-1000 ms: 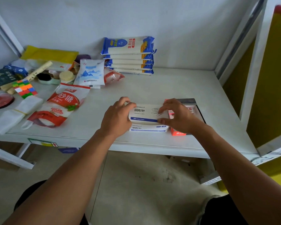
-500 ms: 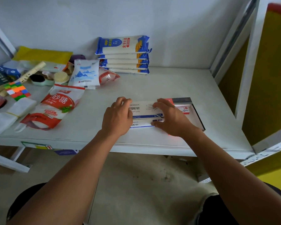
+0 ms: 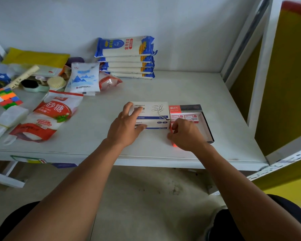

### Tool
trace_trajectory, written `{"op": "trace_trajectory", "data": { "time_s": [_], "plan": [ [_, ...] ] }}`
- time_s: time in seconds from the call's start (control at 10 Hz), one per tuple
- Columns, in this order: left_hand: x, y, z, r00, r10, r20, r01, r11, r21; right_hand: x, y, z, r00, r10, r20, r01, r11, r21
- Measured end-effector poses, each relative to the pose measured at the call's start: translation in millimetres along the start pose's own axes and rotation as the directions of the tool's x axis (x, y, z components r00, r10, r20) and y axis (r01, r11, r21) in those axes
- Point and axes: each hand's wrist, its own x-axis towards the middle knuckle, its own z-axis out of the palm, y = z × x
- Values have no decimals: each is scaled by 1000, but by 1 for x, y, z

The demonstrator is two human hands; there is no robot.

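A white paper-clip box (image 3: 155,113) with blue stripes lies on the white shelf (image 3: 181,87), near the front edge. My left hand (image 3: 124,130) grips its left end, fingers over the top and thumb against the front face. Directly to its right, and touching it, sits an open red and black tray box (image 3: 209,131) with small red-labelled boxes (image 3: 184,117) inside. My right hand (image 3: 186,135) is at that tray's front left corner, fingers curled and pinching its red wall.
A stack of blue and white noodle packs (image 3: 127,56) stands at the back wall. Left of it lie a salt bag (image 3: 84,79), a red sugar bag (image 3: 54,113), a colour cube (image 3: 5,98), brushes and a yellow bag (image 3: 35,57). A shelf upright (image 3: 261,66) rises on the right.
My right hand has left the white box and moved to the red tray's corner. The white box now sits left of the tray, with my left hand still on it.
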Motion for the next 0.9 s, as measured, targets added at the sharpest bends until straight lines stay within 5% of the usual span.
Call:
{"op": "trace_trajectory", "data": {
  "time_s": [0.3, 0.4, 0.5, 0.9],
  "plan": [
    [4, 4, -2, 1000, -10, 17, 11, 999, -47, -2, -6, 6, 999, 34, -24, -34, 999, 23],
    [-5, 11, -6, 975, 115, -188, -101, 992, 82, 0, -5, 6, 990, 70, -119, -65, 997, 40],
    [-22, 25, -5, 919, 316, -236, -295, 948, 121, 0, -4, 2, 969, 111, -220, -94, 992, 84],
    [-55, 48, -1, 936, 348, -48, -344, 936, 68, -12, -3, -4, 980, 71, -185, -31, 977, 213]
  ]
}}
